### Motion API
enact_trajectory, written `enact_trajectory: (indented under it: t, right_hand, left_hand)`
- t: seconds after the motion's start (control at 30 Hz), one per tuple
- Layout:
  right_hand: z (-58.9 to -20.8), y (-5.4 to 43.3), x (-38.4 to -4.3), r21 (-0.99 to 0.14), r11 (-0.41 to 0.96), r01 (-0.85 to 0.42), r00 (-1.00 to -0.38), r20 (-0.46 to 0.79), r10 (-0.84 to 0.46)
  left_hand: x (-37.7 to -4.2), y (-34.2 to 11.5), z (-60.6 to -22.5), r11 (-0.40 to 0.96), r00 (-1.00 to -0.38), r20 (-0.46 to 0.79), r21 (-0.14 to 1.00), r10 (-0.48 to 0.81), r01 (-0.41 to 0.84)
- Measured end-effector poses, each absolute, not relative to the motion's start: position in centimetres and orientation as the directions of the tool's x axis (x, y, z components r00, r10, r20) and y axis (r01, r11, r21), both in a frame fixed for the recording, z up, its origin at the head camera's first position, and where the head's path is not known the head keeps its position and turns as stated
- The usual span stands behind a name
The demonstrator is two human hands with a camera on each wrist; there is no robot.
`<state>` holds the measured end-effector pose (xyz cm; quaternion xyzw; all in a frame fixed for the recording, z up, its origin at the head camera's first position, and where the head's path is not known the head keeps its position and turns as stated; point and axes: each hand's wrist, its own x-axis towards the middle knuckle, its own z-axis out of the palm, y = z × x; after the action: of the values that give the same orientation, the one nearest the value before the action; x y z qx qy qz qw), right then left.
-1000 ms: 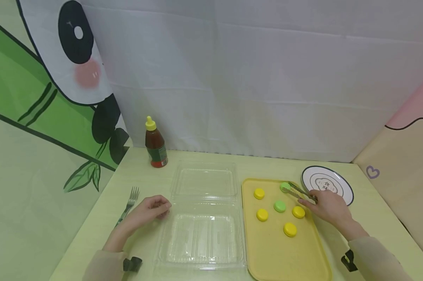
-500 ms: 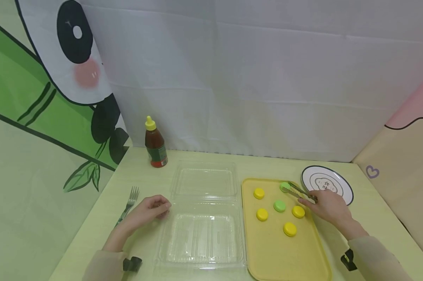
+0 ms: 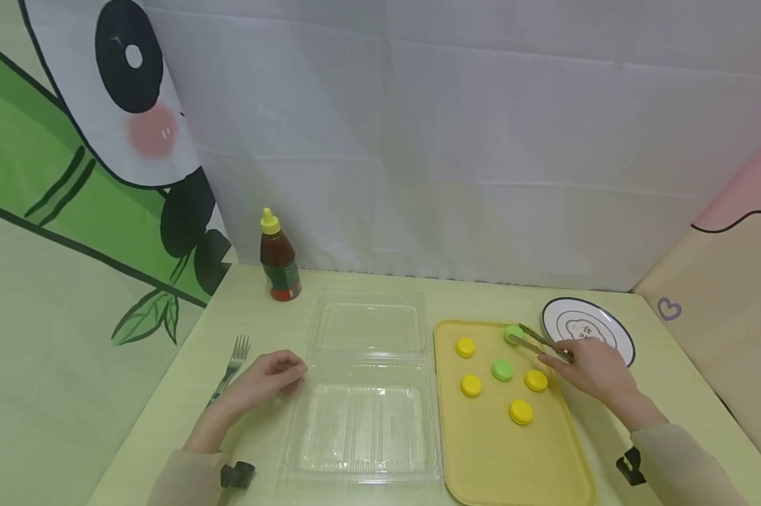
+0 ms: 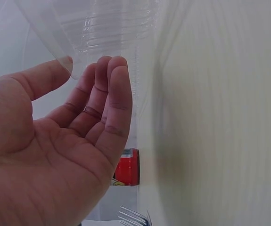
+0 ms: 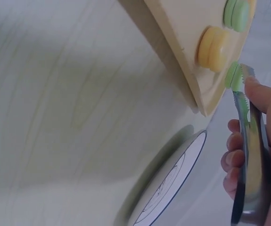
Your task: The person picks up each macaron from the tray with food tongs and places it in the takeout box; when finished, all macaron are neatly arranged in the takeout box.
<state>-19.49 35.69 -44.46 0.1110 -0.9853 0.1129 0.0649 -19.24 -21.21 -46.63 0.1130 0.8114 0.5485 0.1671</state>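
One green round macaron [image 3: 513, 334] sits in the far right corner of the yellow rectangular tray [image 3: 506, 467], between the serrated tips of shiny metal tongs [image 5: 254, 181], which the right hand [image 3: 598, 369] holds clamped between thumb and fingers; tip contact cannot be confirmed. Nearer on the tray lie a second green macaron [image 3: 503, 370] and four yellow round macarons [image 3: 521, 412], with a white dark-rimmed plate [image 3: 576, 320] beyond its far right corner. The left hand [image 3: 266, 379], thumb and fingers apart and loosely bent, is at the left edge of an open clear plastic container [image 3: 364, 429], contact unclear, with a silver-tined fork [image 3: 235, 363] farther left and a yellow-capped red-brown sauce bottle [image 3: 280, 260] upright at far left
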Motion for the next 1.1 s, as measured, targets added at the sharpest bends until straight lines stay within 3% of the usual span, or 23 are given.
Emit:
enact_trajectory:
  t: [0.53,1.1]
  right_hand:
    - [-43.3,34.3,-19.7,-0.155,0.941,-0.301,-0.937,0.232,-0.261]
    - [-41.0,30.6,-19.0,-0.141,0.926,-0.350,-0.926,0.203,-0.319]
  left_hand:
    - [-19.3,-21.3,-46.8,0.371,-0.922,-0.143,0.929,0.361,0.001]
    - [-19.1,-21.3,-46.5,0.377,-0.921,-0.142,0.926,0.364,0.006]
